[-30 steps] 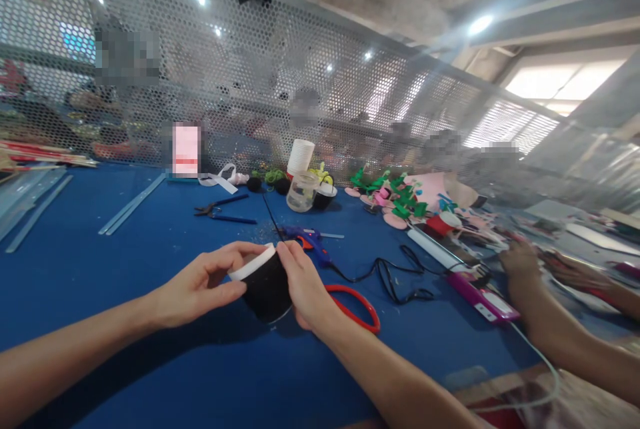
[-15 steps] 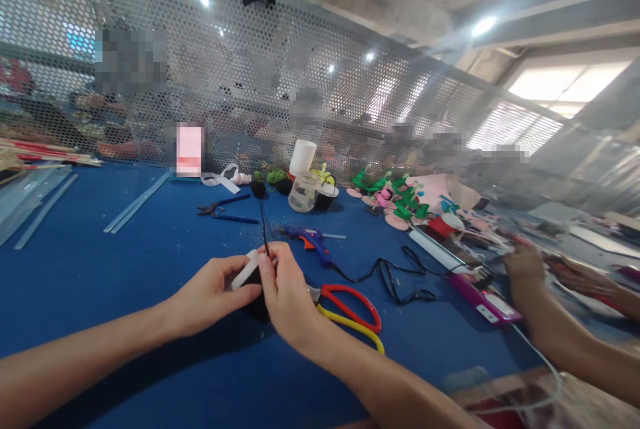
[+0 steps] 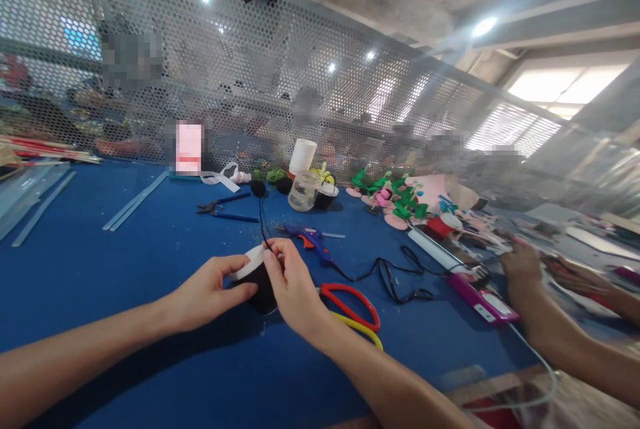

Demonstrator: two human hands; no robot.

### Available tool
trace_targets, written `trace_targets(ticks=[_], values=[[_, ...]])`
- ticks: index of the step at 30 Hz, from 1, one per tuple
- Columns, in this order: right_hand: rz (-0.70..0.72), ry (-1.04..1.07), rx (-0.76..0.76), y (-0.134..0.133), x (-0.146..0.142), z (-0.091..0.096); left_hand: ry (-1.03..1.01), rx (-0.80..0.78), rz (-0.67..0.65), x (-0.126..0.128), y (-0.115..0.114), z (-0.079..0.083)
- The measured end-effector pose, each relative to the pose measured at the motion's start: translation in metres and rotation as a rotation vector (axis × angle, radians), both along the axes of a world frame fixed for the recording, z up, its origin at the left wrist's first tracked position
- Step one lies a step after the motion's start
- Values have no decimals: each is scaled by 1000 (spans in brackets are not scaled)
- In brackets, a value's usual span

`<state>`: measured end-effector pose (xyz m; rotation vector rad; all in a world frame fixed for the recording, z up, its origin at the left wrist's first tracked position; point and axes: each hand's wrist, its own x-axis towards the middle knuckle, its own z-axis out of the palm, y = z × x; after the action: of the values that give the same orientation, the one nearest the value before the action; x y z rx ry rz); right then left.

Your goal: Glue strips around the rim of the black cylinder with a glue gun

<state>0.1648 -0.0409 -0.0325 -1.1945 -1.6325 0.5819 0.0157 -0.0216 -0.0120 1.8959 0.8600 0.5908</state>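
A small cup with a white rim and a black-covered side is tilted in front of me. My left hand is closed on its left side, the thumb across the black part and the fingers at the rim. At the rim's right edge, my right hand pinches a black yarn strand. That strand runs back over the table to a small black yarn ball. Scissors with one red and one yellow handle lie right of my right hand, partly hidden by it.
Beyond my hands lie a blue glue gun with its black cord and blue-handled pliers. A clear plastic cup and stacked white cups stand by the mesh panel. On the right are a purple power strip and a co-worker's arms.
The cup has turned so more of its black side and white rim show. My right hand has shifted slightly right, and the yarn strand now curves more loosely.
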Motion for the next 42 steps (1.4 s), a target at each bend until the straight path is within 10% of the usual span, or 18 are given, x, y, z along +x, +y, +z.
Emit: trace_targets(ticks=[17, 28, 42], values=[[-35, -99, 90, -2, -5, -6, -88, -91, 100, 2, 0, 1], [67, 287, -377, 29, 6, 23, -14, 1, -24, -1, -4, 7], [212, -416, -165, 99, -50, 71, -183, 103, -70, -4, 2, -5]])
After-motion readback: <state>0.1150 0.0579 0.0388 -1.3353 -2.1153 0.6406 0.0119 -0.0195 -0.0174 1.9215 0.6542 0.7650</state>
